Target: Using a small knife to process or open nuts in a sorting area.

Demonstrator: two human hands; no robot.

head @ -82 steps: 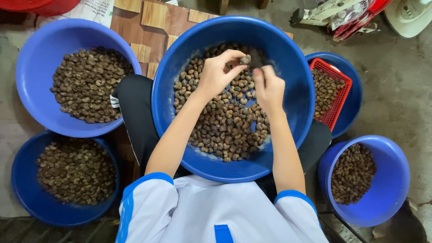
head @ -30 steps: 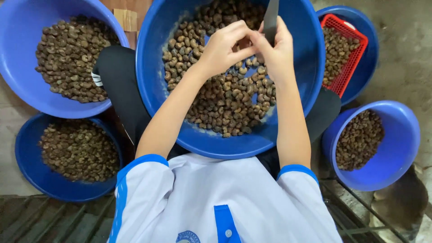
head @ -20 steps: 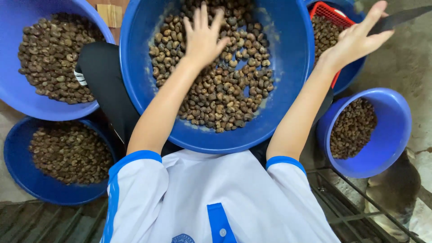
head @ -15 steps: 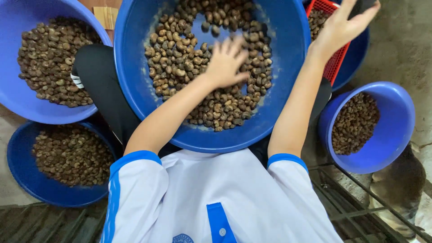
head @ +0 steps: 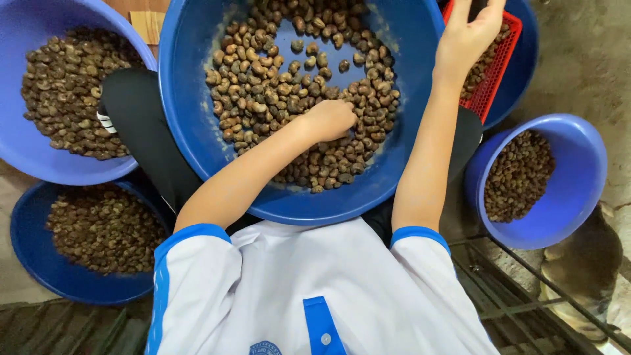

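A big blue basin (head: 190, 131) rests on my lap, holding a heap of brown nuts in their shells (head: 276, 79). My left hand (head: 332, 118) lies in the heap near its middle, fingers curled down into the nuts and closed on some. My right hand (head: 470, 33) reaches up and right, past the basin's rim, over a red mesh basket (head: 501, 72). Its fingertips run off the top edge of the view. A dark sliver between them looks like the knife (head: 476, 6) it carried.
A blue basin of nuts (head: 20, 151) stands at the upper left and another (head: 39, 276) at the lower left. A smaller blue tub (head: 578, 164) of nuts is at the right. The red basket sits in a further blue basin (head: 529, 59). A metal grate (head: 526, 302) lies at the lower right.
My two hands parted from a nut held over the basin. The right swung out to the red basket with the knife. The left dropped onto the heap and curled shut.
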